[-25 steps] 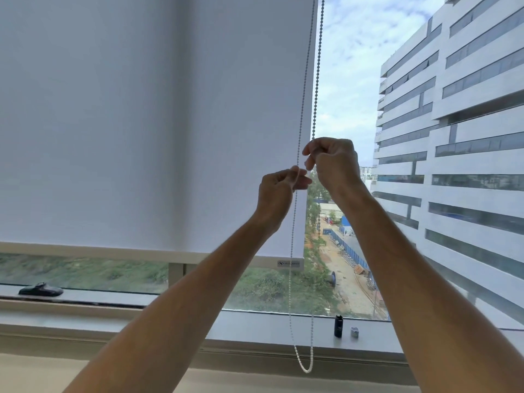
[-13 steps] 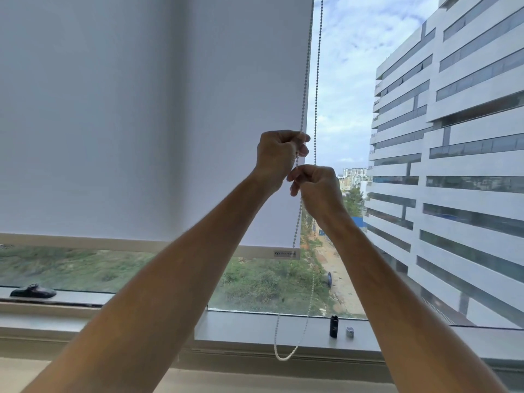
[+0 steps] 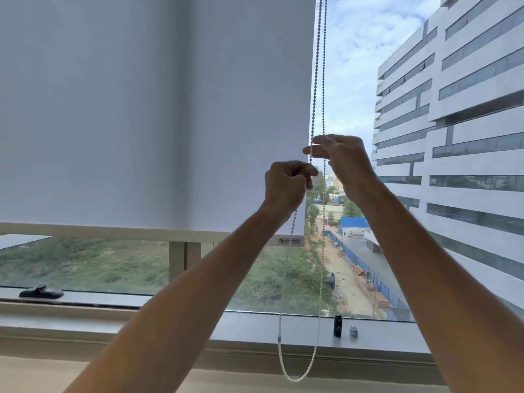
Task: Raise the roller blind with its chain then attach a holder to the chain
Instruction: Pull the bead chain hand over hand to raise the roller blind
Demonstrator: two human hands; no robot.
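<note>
A white roller blind covers most of the window, its bottom bar a little above the sill. The white bead chain hangs as a loop down its right edge, its bottom bend below the sill. My left hand is closed around the chain's left strand. Higher and to the right, my right hand pinches the same strand with loosely spread fingers. A small black cylinder, the holder, stands on the sill with a small grey piece beside it.
The grey window sill runs across the bottom. A black window handle lies at the left on the frame. Outside are a white multi-storey building, greenery and a road.
My left hand has come down with the chain while my right hand rose above it and took a new hold. The blind's bottom bar sits slightly higher against the window than a second ago.
</note>
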